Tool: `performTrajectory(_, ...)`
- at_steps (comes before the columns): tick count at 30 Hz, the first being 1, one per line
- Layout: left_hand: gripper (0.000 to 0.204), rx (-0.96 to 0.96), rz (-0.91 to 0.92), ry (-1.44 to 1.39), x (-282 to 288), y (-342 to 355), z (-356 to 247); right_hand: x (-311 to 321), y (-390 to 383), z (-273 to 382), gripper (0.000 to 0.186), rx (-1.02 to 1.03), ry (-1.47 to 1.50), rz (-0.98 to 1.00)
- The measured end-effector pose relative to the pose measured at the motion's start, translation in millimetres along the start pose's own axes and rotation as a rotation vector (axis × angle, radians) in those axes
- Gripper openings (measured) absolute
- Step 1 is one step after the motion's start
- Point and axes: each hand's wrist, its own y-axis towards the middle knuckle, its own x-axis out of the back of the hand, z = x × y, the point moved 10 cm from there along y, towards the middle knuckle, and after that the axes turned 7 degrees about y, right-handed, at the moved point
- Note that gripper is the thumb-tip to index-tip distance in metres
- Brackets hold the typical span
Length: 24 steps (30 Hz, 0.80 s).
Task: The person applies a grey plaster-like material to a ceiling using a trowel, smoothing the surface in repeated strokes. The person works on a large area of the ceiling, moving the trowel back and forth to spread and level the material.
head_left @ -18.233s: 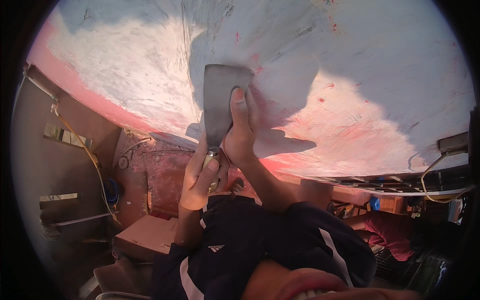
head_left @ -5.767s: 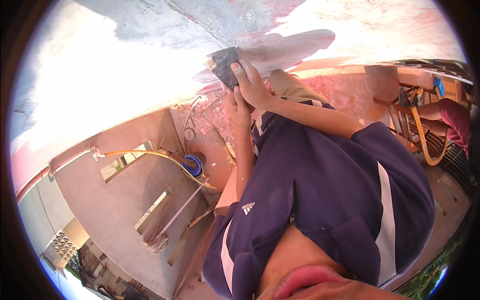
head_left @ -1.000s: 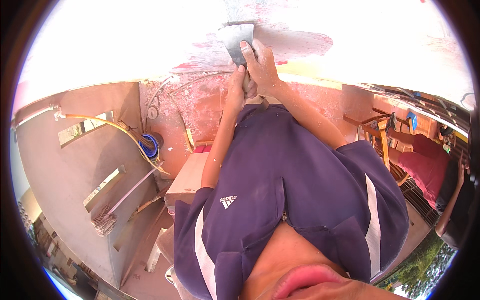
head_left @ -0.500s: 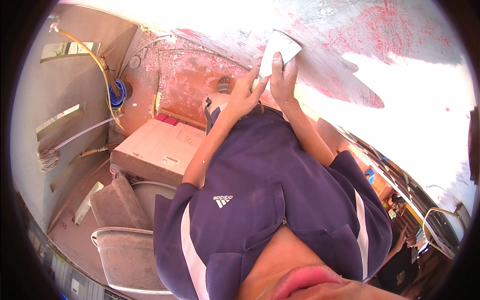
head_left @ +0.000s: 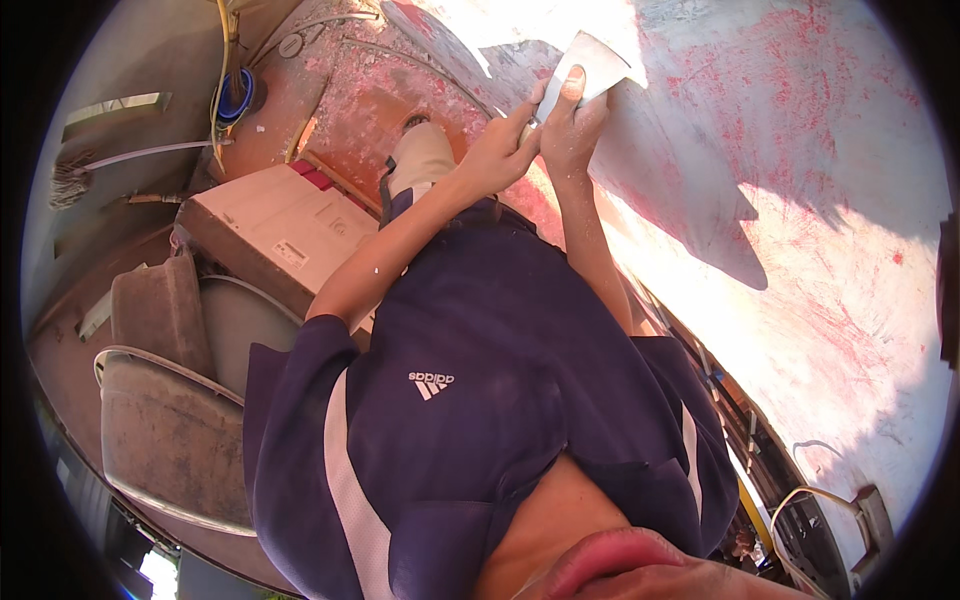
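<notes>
A scraper (head_left: 594, 66) with a wide, flared, pale metal blade points up and away against the red-flecked wall surface (head_left: 740, 110). My right hand (head_left: 574, 128) grips its lower blade, the thumb lying flat along the face. Just to the left, my left hand (head_left: 502, 150) is closed around the handle end, which the fingers mostly hide. Both hands are close together in front of my body. Whether the blade's edge touches the surface, I cannot tell.
At left sit a large pale box (head_left: 290, 225), dark grey tubs (head_left: 170, 440) and a blue bucket (head_left: 234, 95). A mop (head_left: 70, 182) leans by the left wall. A cable with a dark block (head_left: 870, 520) is at lower right. Red, flaking floor (head_left: 370, 100) lies ahead.
My view has turned, so the box and tubs appear farther left and more of the red-flecked surface shows. Both hands keep hold of the scraper, now slightly higher in the picture.
</notes>
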Motion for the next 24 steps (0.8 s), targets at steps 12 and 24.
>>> performTrajectory(12,0.064,-0.067,0.212,0.032,15,16,12,-14,-5,-9,0.033,-0.105,0.278,-0.214)
performTrajectory(24,0.048,-0.066,0.275,0.071,34,28,23,-25,-11,-24,0.049,-0.121,0.370,-0.397)
